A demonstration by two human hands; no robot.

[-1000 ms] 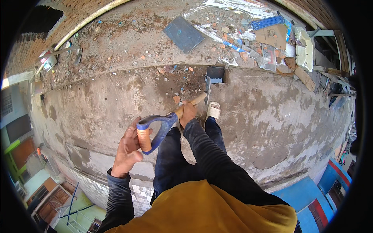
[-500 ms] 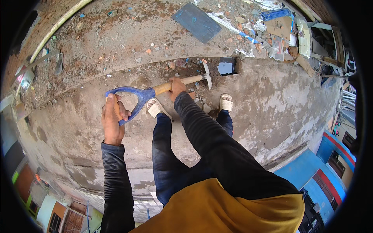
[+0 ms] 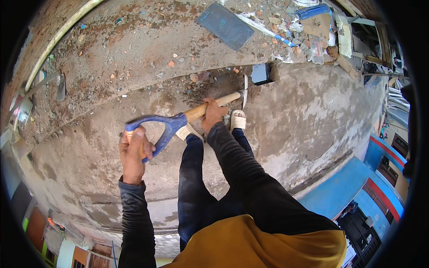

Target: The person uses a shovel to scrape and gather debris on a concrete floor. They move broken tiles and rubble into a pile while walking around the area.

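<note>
I hold a shovel (image 3: 195, 112) with a wooden shaft and a blue D-shaped handle. My left hand (image 3: 132, 152) is closed round the grip of that handle, on the left. Farther along, my right hand (image 3: 213, 115) wraps round the shaft near the blade. The pale metal blade (image 3: 245, 92) shows nearly edge-on, beside the square opening (image 3: 261, 74) that has dark, shiny water in it. Whether anything lies on the blade cannot be made out. Dirt and small rubble (image 3: 194, 82) fill the shallow channel left of the opening.
My feet in cream slides (image 3: 238, 119) stand on the stained concrete (image 3: 295, 111), just below the shovel. Beyond the channel lies a dark flat panel (image 3: 225, 27). A heap of broken bricks, sacks and scraps (image 3: 308, 33) is at the far right. A pale pipe (image 3: 56, 42) runs along the far left.
The shovel's handle and both hands have moved nearer to me and slightly right. The blade has shifted a little right, toward the opening. My right foot has stepped left, closer to the other.
</note>
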